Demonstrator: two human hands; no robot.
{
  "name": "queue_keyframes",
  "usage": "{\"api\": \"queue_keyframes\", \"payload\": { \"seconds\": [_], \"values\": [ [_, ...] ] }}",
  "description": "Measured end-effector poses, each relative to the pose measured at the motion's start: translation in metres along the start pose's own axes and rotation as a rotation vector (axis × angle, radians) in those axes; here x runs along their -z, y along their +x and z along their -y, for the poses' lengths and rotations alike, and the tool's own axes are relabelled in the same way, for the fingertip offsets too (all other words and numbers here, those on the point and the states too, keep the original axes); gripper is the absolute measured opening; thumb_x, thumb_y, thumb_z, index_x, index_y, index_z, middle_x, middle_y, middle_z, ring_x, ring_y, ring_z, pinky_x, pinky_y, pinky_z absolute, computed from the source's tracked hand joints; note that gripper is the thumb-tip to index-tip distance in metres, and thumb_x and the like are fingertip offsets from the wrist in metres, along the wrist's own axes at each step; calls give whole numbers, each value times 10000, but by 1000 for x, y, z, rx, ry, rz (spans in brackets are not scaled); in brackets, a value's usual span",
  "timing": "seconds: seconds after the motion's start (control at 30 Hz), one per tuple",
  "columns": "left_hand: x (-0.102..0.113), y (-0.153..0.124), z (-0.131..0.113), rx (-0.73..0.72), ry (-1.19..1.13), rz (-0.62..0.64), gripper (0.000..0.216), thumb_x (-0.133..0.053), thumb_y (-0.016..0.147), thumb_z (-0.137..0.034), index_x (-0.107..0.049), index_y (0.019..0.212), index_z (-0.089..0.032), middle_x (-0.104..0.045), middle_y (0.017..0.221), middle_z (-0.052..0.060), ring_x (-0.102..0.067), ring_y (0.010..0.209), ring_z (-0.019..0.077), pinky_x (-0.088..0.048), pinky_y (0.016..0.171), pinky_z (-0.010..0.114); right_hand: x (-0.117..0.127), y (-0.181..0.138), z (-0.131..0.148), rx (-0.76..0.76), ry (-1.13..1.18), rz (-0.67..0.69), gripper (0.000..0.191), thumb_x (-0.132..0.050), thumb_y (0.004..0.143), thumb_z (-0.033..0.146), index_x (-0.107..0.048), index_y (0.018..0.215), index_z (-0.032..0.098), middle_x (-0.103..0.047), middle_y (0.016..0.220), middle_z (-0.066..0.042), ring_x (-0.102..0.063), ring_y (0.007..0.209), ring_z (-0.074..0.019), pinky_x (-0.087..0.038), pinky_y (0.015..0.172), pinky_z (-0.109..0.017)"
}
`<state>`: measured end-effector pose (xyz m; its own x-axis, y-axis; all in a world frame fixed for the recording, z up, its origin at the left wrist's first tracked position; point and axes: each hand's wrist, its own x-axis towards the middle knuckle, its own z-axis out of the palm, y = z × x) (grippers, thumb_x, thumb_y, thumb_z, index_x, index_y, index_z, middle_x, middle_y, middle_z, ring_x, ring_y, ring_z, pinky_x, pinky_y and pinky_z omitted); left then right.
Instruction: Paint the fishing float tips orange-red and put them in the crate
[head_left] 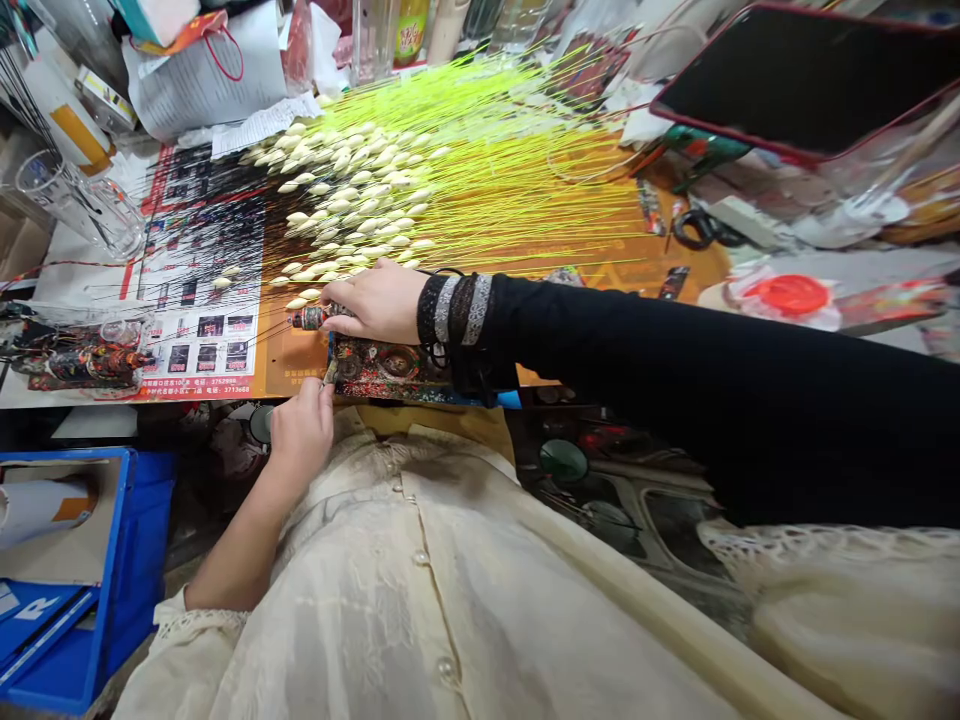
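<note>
My right hand, in a black sleeve with a patterned cuff, is closed around a small paint-crusted cylinder at the front of the table. Lower down, at the table edge, my left hand pinches something small and thin that I cannot make out. Its fingertips are beside a paint-splattered box, which sits under my right wrist. Just beyond my right hand lie many fishing floats with cream, pointed bodies, dark thin stems on the left and long yellow-green tips on the right.
On the left are a glass mug with thin rods in it and a paint-caked device. A tablet, scissors and a red-topped container are at right. A blue crate stands below the table.
</note>
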<state>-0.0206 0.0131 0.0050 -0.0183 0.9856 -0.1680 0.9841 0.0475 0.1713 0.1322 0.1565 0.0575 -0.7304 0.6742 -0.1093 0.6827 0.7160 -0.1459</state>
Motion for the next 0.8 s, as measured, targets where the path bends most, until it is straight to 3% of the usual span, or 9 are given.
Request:
{"api": "queue_keyframes", "payload": {
  "seconds": [0.13, 0.53, 0.8],
  "values": [
    [2, 1, -15, 35, 26, 78, 318, -265, 1027, -333, -541, 999, -176, -707, 817, 93, -687, 767, 225, -358, 626, 278, 2, 0, -1, 22, 5, 16, 506, -286, 995, 539, -511, 1251, 165, -680, 1095, -134, -615, 1007, -277, -306, 824, -350],
    [11, 3, -38, 161, 146, 84, 362, -221, 1023, -346, -527, 1039, -153, -713, 876, 151, -705, 820, 284, -437, 676, 316, 6, -1, 3, -1, -26, 32, 500, -292, 998, 522, -507, 1257, 152, -679, 1105, -139, -624, 1004, -295, -301, 845, -367],
    [13, 3, -39, 187, 82, 106, 356, -243, 1024, -337, -549, 1034, -156, -719, 893, 143, -703, 841, 261, -417, 674, 296, 11, -3, 7, -17, -52, 30, 497, -299, 1004, 521, -495, 1236, 127, -681, 1101, -156, -632, 987, -301, -305, 856, -395]
  ]
}}
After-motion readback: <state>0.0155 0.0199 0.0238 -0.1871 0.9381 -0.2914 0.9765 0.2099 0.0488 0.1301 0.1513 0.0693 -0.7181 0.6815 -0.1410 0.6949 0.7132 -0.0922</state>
